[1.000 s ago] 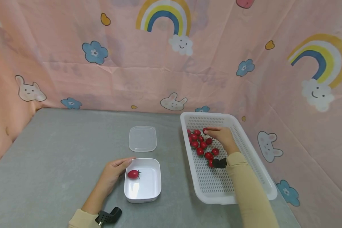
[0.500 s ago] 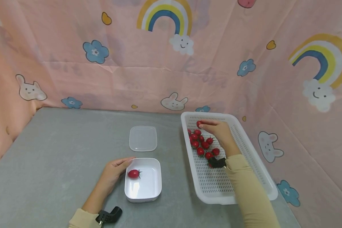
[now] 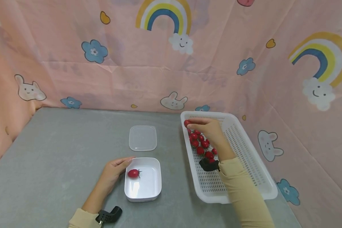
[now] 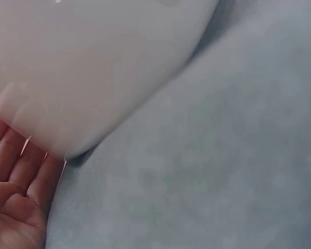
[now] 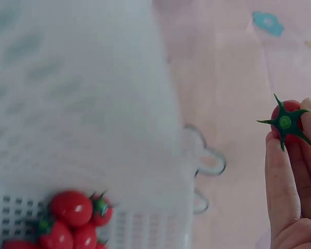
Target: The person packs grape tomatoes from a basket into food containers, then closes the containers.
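My right hand (image 3: pixel 209 128) pinches a cherry tomato (image 3: pixel 186 123) by its fingertips, above the far left corner of the white basket (image 3: pixel 263 186). In the right wrist view, the green star-shaped stem of that cherry tomato (image 5: pixel 285 122) faces the camera. Several other cherry tomatoes (image 3: pixel 200 150) lie in the basket, partly hidden by my right hand and wrist. My left hand (image 3: pixel 114 172) holds the white square container (image 3: pixel 148 186) at its far left corner, thumb at the rim. Fingers (image 4: pixel 10 155) touch its outer wall in the left wrist view. One cherry tomato (image 3: pixel 133 173) lies inside the container.
A translucent square lid (image 3: pixel 142 138) lies on the grey table (image 3: pixel 60 152) behind the container. A pink patterned cloth (image 3: pixel 125 79) hangs along the back and sides. The basket stands close to the cloth at the right.
My right hand has moved left within the basket area, carrying the pinched cherry tomato toward the far left rim. My left hand and the container have stayed in place.
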Tool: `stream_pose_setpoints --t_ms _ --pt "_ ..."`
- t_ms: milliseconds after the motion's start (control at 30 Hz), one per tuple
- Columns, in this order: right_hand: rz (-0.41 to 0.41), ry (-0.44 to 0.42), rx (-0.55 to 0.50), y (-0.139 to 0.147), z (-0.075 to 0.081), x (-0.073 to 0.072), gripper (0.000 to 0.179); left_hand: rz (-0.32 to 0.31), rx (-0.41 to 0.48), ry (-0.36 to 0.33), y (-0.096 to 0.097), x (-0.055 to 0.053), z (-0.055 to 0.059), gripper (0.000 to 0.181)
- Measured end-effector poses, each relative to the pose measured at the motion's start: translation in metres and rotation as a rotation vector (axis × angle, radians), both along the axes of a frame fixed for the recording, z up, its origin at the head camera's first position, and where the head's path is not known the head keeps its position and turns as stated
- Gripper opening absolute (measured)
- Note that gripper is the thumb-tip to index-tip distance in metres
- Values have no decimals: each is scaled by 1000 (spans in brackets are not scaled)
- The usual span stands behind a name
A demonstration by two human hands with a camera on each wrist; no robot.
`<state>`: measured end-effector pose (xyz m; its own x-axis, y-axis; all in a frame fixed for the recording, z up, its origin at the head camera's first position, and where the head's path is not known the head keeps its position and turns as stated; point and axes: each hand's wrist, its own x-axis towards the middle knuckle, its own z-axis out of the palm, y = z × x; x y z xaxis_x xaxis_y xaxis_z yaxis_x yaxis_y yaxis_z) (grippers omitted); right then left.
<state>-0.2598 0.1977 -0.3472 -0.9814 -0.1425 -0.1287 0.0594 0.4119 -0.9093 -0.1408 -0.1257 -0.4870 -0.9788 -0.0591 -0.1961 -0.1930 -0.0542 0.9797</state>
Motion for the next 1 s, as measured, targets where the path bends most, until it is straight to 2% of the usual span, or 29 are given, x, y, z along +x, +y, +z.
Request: stream_pose_setpoints --t_ms 333,600,1000 --pt "68 60 -42 -27 10 17 40 -4 -24 -13 0 0 1 36" --pt "86 103 -56 -45 11 30 34 -5 -39 -7 0 1 1 35" --pt "178 26 -86 -69 11 51 33 -1 -38 -14 0 0 1 35"
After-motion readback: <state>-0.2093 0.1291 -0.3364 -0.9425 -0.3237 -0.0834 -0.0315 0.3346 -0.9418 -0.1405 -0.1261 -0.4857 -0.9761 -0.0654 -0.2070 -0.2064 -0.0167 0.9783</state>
